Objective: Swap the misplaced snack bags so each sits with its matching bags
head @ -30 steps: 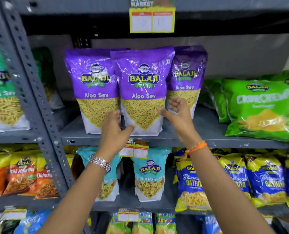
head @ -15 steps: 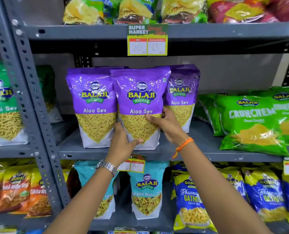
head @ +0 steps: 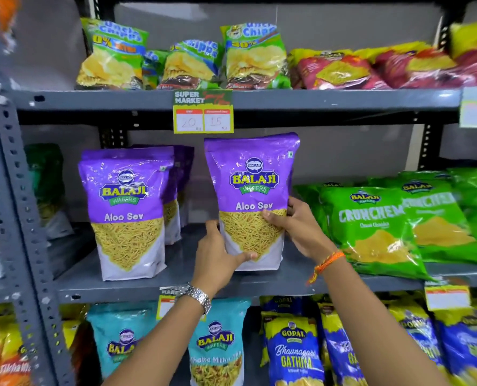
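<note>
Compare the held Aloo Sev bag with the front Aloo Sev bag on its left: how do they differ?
The held bag is gripped by the left hand and right hand; the left bag stands untouched. The held bag sits higher and apart; the left bag has more purple bags behind it. Both share the same purple design.

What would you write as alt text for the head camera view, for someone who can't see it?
Two hands hold a purple Aloo Sev bag upright on a grey middle shelf, the left hand at its lower left, the right hand on its right edge. More purple Aloo Sev bags stand to its left; green Crunchem bags lie to its right.
</note>
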`<state>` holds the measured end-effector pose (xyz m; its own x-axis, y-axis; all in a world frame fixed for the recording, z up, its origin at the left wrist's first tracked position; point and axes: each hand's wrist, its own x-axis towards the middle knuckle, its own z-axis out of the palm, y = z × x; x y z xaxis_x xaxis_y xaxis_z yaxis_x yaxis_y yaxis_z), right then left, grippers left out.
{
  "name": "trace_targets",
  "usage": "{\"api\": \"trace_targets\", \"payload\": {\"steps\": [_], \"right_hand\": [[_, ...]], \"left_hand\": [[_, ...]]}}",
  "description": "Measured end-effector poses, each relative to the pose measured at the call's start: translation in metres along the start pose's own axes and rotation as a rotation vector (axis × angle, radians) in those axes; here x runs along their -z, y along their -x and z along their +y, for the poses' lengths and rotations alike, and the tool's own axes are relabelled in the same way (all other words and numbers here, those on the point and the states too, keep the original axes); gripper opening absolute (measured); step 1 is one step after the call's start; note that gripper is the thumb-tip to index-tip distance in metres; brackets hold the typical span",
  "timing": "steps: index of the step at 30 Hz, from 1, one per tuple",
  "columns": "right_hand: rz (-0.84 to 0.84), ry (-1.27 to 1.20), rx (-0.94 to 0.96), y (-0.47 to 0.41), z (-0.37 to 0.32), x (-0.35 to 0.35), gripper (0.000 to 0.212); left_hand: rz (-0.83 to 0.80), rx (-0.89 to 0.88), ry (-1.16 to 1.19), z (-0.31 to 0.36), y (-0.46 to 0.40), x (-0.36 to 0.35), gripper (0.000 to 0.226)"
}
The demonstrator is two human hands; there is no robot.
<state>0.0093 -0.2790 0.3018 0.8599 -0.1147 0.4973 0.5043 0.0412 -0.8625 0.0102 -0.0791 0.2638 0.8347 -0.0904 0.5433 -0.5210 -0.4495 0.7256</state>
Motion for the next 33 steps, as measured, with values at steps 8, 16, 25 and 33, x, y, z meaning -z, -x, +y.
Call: {"api": "trace_targets", "payload": {"steps": [8, 16, 25, 33], "right_hand": [[-0.041, 0.011, -0.032, 0.003, 0.01, 0.038, 0.045], [-0.056, -0.022, -0.057, 0.001, 0.017, 0.043, 0.058], [-0.081, -0.003, -0.093, 0.003, 0.016, 0.044, 0.039], [-0.021, 0.042, -0.118, 0.017, 0.008, 0.036, 0.031]], "left_hand": [[-0.039, 0.031, 0.02, 0.009, 0.006, -0.03, 0.1], [-0.103, 0.04, 0.032, 0.002, 0.005, -0.032, 0.092], [-0.107, 0.029, -0.003, 0.0, 0.003, -0.033, 0.094], [-0.132, -0.006, -0.057, -0.005, 0.011, -0.023, 0.099]]}}
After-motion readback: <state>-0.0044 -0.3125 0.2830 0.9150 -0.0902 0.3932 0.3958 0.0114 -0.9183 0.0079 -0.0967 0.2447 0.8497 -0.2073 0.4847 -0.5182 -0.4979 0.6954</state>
